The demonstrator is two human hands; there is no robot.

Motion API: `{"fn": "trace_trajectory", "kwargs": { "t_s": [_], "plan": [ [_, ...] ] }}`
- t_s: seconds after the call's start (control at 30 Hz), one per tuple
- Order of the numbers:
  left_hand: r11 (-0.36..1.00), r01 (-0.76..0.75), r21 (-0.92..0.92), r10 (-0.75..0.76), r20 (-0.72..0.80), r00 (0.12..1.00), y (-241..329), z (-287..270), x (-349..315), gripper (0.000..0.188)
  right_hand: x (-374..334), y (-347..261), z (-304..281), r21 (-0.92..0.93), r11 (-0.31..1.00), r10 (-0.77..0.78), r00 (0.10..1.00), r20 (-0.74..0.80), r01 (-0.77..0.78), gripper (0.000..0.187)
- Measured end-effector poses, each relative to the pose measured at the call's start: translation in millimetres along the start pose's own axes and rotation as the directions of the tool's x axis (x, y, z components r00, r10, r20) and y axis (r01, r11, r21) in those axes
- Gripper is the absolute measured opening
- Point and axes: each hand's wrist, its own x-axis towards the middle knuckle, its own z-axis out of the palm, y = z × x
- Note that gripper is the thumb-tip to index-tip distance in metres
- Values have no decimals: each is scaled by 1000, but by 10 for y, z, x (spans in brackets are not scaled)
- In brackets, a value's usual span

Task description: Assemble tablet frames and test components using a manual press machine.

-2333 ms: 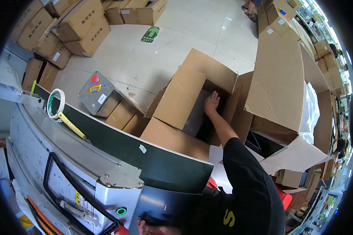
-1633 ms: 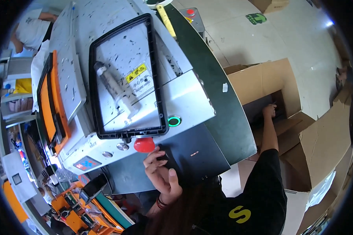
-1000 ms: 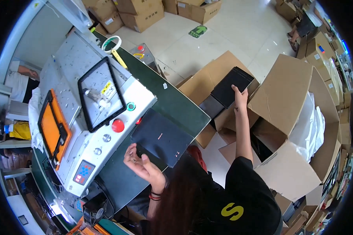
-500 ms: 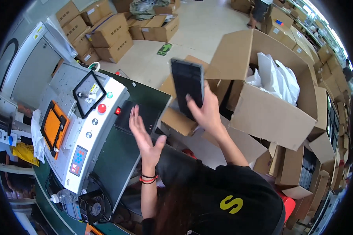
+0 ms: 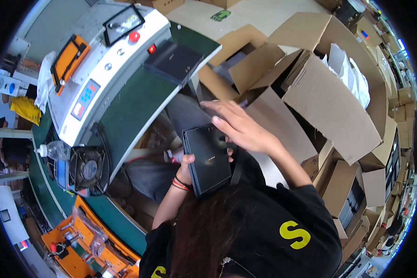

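Black tablet (image 5: 207, 157): gripped underneath by my left hand (image 5: 186, 167); right hand (image 5: 238, 126) spread flat above, steadying it.

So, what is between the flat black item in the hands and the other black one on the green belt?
In the head view, between the held black item and the one on the green belt lie the belt's edge and a shadowed gap.

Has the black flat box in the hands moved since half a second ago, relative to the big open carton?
Yes. The black flat box was held up beside the big open carton; now it sits lower, close to the person's body, left hand beneath, right hand on top.
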Motion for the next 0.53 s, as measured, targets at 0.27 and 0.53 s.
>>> {"fn": "trace_trajectory", "kwargs": {
  "t_s": [0.27,0.53],
  "plan": [
    [996,83,16,-82,-50,995,-230,-590,-499,86,-327,-87,283,-203,972,-75,975,210,119,39],
    [975,205,81,-216,159,964,-17,10,-6,88,-156,93,61,-68,997,48,926,374,-24,52]
  ]
}}
